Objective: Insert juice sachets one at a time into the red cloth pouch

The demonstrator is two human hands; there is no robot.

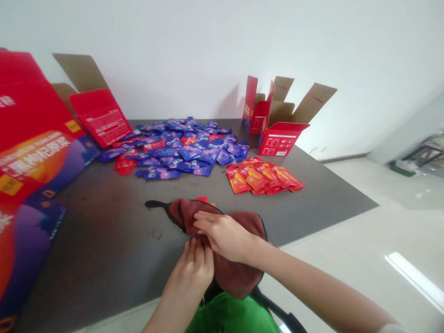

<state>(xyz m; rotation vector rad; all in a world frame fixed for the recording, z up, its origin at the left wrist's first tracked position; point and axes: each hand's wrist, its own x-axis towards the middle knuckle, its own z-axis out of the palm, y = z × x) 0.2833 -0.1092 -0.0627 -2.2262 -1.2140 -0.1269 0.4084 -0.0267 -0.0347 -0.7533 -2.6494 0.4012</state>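
Observation:
A brown cloth (239, 277) with black edging and a black loop at its far left end lies bunched over the near edge of the table. My left hand (194, 268) is closed at the cloth's near-left edge, its fingertips curled out of sight. Just above and to the right, my right hand (224, 236) grips a fold of the same cloth, thumb and fingers drawn together. Part of a red and yellow packet (202, 200) pokes out behind the cloth. Green mesh (229, 314) shows below the cloth, beyond the table edge.
Blue-purple sachets (187, 150) lie heaped mid-table, a few red ones among them. Orange-red sachets (263, 175) fan out to the right. Open red cartons (282, 138) stand at the back right, others (100, 115) at left. A large printed carton (31, 152) fills the left side.

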